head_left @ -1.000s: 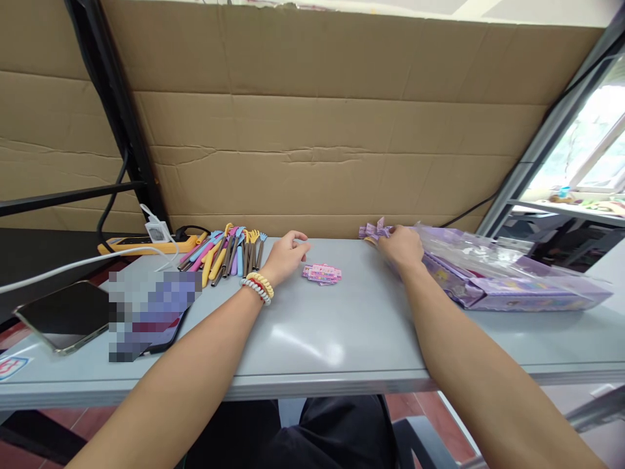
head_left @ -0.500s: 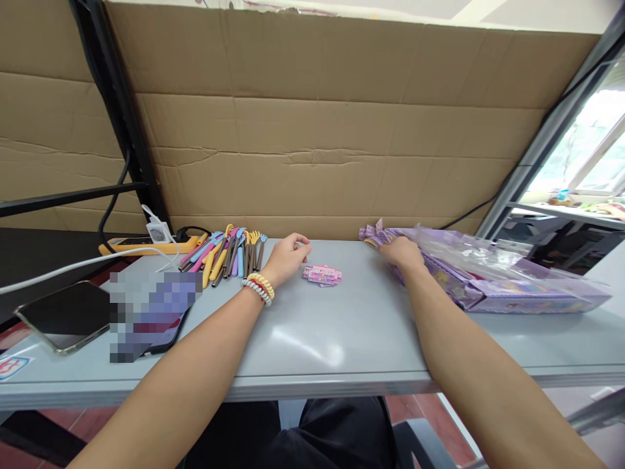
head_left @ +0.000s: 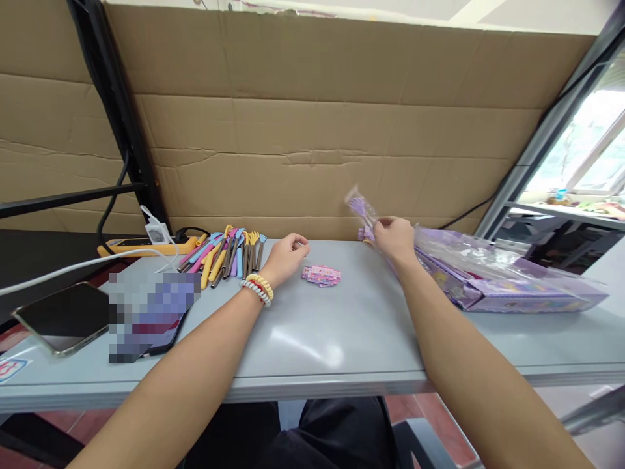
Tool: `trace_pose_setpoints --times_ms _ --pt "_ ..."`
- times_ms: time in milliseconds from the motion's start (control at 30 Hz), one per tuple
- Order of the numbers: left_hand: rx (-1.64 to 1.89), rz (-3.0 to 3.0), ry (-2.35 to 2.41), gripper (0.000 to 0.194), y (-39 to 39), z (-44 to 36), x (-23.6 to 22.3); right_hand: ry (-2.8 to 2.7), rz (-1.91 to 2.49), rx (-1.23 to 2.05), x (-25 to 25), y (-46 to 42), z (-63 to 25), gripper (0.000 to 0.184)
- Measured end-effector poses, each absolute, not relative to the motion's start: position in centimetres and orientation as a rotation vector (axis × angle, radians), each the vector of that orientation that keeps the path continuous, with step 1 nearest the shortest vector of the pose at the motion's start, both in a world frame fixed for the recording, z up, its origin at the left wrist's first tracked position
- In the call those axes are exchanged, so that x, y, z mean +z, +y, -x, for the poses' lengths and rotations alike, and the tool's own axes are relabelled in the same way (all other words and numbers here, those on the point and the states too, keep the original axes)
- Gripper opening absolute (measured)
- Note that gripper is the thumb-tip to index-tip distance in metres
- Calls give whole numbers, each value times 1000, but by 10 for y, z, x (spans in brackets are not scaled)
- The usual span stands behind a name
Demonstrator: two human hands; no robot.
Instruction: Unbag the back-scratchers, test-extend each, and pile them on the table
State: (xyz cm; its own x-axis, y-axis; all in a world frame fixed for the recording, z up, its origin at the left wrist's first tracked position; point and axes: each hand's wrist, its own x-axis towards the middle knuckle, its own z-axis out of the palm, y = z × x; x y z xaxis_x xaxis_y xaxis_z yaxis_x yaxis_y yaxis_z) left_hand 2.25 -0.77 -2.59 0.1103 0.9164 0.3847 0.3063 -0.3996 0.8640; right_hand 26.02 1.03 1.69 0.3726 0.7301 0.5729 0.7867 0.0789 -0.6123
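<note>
My left hand (head_left: pixel 286 256) rests on the grey table with its fingers loosely curled and a gap by the thumb; nothing shows in it. Right of it lies a small stack of pink printed cards (head_left: pixel 321 275). To its left is a pile of back scratchers (head_left: pixel 229 254) with yellow, pink, blue and purple claw heads and handles. Raised above the table, my right hand (head_left: pixel 394 240) is closed on a purple back scratcher (head_left: pixel 360 206) in a clear plastic sleeve, its claw end tilted up to the left. The lower part is hidden behind the hand.
A purple box (head_left: pixel 527 296) with clear plastic on top lies at the right. At the left are a phone (head_left: pixel 66 317), a blurred-out item (head_left: pixel 156 319), and a yellow power strip (head_left: pixel 146 245) with cables. Cardboard (head_left: pixel 312 130) stands along the back.
My right hand has lifted from beside the purple box, up and slightly left, bringing up the wrapped purple back scratcher. My left hand stays almost where it was.
</note>
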Motion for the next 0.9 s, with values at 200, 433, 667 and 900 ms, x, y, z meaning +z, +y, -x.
trace_pose_setpoints --times_ms 200,433,667,900 --pt "1210 -1747 1178 32 -9 -24 -29 -1455 1207 459 18 -3 -228 28" --pt "1154 -1786 1016 40 -8 -24 -30 -1721 1093 632 15 -18 -204 26" --pt "1197 -1603 878 38 -10 -25 -23 -1989 1054 53 9 -23 -198 24" --pt "1312 -1361 812 37 -11 -24 -19 -1984 1152 106 8 -18 -205 18"
